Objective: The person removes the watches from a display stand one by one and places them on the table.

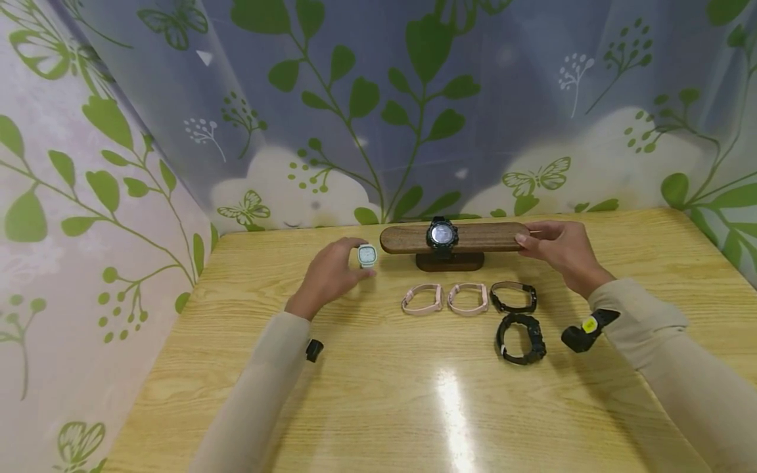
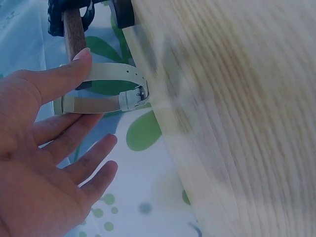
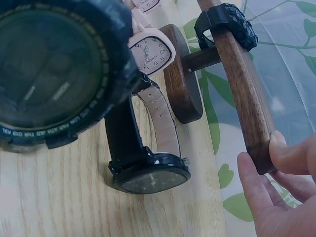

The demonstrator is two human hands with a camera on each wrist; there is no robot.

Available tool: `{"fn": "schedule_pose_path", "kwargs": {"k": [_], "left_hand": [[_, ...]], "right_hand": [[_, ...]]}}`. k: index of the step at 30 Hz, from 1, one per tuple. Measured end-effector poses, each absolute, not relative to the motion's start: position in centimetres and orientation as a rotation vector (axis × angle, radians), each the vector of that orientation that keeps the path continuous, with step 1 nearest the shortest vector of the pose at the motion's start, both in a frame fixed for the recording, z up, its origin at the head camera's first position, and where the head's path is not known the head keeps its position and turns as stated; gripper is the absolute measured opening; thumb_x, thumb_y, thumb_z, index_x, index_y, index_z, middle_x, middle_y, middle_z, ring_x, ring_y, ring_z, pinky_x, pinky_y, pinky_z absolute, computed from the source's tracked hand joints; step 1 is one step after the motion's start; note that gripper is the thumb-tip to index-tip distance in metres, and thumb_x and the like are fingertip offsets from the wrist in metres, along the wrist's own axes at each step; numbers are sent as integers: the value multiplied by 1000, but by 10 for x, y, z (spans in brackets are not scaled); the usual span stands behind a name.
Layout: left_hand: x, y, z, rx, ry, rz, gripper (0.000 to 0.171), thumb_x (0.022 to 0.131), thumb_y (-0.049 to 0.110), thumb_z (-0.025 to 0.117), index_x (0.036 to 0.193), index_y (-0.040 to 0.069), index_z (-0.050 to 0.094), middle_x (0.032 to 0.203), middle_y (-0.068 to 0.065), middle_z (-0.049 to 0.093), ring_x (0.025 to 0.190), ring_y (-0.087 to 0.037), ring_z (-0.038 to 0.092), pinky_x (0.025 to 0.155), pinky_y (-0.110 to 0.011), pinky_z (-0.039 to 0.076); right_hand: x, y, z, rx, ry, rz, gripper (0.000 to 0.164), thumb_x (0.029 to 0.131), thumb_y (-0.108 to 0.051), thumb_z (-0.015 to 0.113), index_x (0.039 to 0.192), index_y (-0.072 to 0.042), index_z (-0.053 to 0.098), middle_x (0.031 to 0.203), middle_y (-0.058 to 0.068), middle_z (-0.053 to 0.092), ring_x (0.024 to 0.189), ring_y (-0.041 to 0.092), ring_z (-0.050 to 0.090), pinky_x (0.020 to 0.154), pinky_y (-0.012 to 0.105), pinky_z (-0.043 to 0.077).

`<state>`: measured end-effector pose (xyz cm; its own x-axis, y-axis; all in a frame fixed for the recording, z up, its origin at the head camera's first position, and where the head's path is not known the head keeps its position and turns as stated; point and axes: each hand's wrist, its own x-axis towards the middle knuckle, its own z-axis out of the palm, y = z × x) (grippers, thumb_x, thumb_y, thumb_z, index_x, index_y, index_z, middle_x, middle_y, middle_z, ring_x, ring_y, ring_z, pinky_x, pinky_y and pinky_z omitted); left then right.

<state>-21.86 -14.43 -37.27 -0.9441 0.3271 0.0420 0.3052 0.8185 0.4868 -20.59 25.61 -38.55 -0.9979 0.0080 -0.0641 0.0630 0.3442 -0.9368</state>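
My left hand (image 1: 328, 274) pinches a pale watch (image 1: 367, 255) with a squarish face between thumb and fingers, just off the left end of a wooden watch stand (image 1: 491, 237). Its strap (image 2: 112, 72) is buckled into a loop, as the left wrist view shows. At the other end of the stand, my right hand (image 1: 566, 253) grips the tip of the bar, thumb on the near side. A black digital watch (image 1: 442, 234) is strapped around the bar, left of its middle, above the oval base (image 1: 449, 263).
In front of the stand lie two pink watches (image 1: 439, 299) (image 1: 485, 299) and a slim black watch (image 1: 532, 299). A chunky black watch (image 1: 537, 341) lies nearer me. Behind the wooden table (image 1: 384, 394) hangs a leaf-patterned curtain (image 1: 355, 157).
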Motion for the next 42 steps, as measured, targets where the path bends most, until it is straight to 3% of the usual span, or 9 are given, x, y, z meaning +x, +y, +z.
{"fn": "schedule_pose_path", "kwargs": {"k": [3,11,19,24,27,34,42], "left_hand": [[-212,-144,-373,528,2954,758,60,88,29,82,139,7,60,142,-13,59,129,-35,55,106,-53,47],[-196,-139,-375,586,2961,717,61,86,30,84,136,4,62,134,-13,64,121,-32,61,97,-49,53],[-179,-132,-376,668,2932,718,57,85,30,84,133,6,64,129,-11,66,112,-30,65,88,-45,56],[-171,-125,-376,740,2916,699,54,85,30,85,129,7,66,123,-8,67,103,-26,67,81,-41,56],[-167,-120,-377,792,2906,681,52,84,31,85,127,8,67,118,-7,68,100,-23,65,80,-40,56],[-160,-107,-376,888,2855,689,51,86,30,83,126,4,66,111,-8,67,95,-22,63,80,-39,54],[-152,-88,-381,958,2826,593,52,87,32,82,127,3,66,113,-7,68,93,-17,62,82,-42,55]], "right_hand": [[-206,256,-385,74,2537,-1764,56,102,-25,65,146,5,49,120,13,62,89,2,72,102,46,51],[-206,257,-386,76,2522,-1780,56,101,-25,65,146,5,49,112,2,64,89,4,72,101,45,51],[-207,256,-386,85,2514,-1780,57,102,-25,64,147,5,47,121,13,60,89,2,72,103,47,50],[-206,256,-386,80,2514,-1783,57,102,-25,64,147,5,47,120,11,61,89,3,72,103,47,50],[-206,256,-386,78,2516,-1781,57,102,-26,64,147,5,48,118,10,61,90,3,72,103,47,50],[-206,256,-386,86,2516,-1778,58,102,-26,64,148,5,46,129,21,57,88,1,71,104,48,49],[-205,256,-385,89,2512,-1790,58,101,-26,66,147,5,48,112,2,64,89,4,72,102,47,50]]}}
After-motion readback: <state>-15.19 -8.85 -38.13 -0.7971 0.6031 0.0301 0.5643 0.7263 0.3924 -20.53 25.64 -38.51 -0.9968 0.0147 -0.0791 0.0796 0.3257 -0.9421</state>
